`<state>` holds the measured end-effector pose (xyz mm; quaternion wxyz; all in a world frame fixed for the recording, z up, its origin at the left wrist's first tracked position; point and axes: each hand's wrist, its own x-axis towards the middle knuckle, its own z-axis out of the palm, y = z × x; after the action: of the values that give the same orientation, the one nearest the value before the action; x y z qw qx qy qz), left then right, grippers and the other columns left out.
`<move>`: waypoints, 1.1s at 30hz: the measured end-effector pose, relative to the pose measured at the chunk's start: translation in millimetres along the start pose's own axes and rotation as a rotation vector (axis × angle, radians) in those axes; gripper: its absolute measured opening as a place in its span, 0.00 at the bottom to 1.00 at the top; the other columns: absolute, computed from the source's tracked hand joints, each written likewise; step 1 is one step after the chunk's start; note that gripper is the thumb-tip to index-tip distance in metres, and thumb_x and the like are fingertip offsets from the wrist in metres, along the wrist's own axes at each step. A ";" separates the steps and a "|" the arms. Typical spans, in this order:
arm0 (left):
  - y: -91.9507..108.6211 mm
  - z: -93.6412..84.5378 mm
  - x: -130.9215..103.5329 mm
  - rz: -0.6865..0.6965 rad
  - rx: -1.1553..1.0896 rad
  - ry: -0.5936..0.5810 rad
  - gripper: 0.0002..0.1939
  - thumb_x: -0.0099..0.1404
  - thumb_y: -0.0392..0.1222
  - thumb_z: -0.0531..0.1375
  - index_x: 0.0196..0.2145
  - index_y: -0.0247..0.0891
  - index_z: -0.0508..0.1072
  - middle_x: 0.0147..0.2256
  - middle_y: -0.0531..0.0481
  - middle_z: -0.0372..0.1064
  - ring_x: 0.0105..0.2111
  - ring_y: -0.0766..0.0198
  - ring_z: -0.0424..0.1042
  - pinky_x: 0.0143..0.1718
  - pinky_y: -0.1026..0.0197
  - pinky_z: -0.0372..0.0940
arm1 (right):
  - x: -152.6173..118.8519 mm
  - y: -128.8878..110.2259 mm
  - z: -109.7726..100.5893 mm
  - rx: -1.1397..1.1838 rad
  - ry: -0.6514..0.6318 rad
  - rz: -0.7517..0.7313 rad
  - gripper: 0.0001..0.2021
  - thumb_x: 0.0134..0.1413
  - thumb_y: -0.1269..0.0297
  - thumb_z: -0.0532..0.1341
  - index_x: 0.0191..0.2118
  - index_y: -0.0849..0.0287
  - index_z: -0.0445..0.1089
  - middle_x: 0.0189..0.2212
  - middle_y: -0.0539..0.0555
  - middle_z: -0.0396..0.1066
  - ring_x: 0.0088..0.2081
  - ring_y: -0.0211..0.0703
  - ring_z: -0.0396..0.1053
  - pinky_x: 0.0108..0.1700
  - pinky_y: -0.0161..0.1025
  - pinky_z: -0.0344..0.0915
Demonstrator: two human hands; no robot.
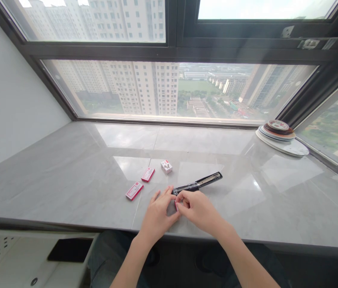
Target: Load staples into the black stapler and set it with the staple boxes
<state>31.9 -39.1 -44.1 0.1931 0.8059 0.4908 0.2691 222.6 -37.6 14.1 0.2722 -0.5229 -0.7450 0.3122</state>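
Observation:
Between my hands, close to the counter's front edge, is a small red staple box, mostly covered by fingers. My left hand curves around it, thumb and index finger at its two ends, other fingers stretched out on the counter. From the other side, my right hand pinches at the same box with thumb and index finger closed. What the right fingertips grip exactly is hidden. Just beyond my hands lies a black stapler, swung open nearly flat, its metal channel showing.
Two red-and-white staple boxes lie left of the stapler, with a white box behind. Stacked plates or discs sit by the window at the right. The grey counter ends just before my body.

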 end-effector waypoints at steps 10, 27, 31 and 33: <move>2.5 -8.6 -0.8 -0.005 -0.061 0.024 0.18 0.64 0.45 0.68 0.50 0.49 0.72 0.68 0.52 0.61 0.68 0.53 0.60 0.70 0.45 0.53 | -22.6 28.6 -11.5 0.030 -0.028 0.102 0.07 0.64 0.61 0.60 0.41 0.52 0.75 0.22 0.45 0.66 0.26 0.40 0.64 0.30 0.36 0.56; 40.0 6.7 4.5 -0.145 0.122 0.207 0.11 0.77 0.46 0.55 0.42 0.45 0.77 0.36 0.49 0.71 0.39 0.56 0.71 0.44 0.51 0.61 | -42.4 80.6 -41.3 0.181 0.030 0.369 0.31 0.56 0.48 0.68 0.61 0.57 0.68 0.26 0.47 0.70 0.28 0.43 0.67 0.31 0.38 0.63; 47.6 9.6 6.6 -0.117 0.165 0.193 0.16 0.77 0.49 0.55 0.56 0.49 0.76 0.40 0.48 0.70 0.44 0.54 0.71 0.48 0.50 0.60 | -41.8 107.0 -79.0 0.286 0.165 0.524 0.45 0.53 0.44 0.70 0.71 0.56 0.55 0.24 0.44 0.65 0.21 0.38 0.60 0.25 0.36 0.57; 47.1 13.3 8.0 -0.135 0.177 0.179 0.18 0.76 0.51 0.55 0.59 0.49 0.74 0.41 0.47 0.70 0.45 0.54 0.71 0.49 0.50 0.60 | -35.0 114.5 -91.8 0.399 0.157 0.519 0.50 0.52 0.45 0.71 0.74 0.53 0.49 0.25 0.43 0.63 0.20 0.34 0.55 0.23 0.35 0.51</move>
<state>75.6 -53.5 -25.4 0.0944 0.7577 0.5808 0.2821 370.2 -24.7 -14.2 0.3372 -0.6541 -0.4879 0.4695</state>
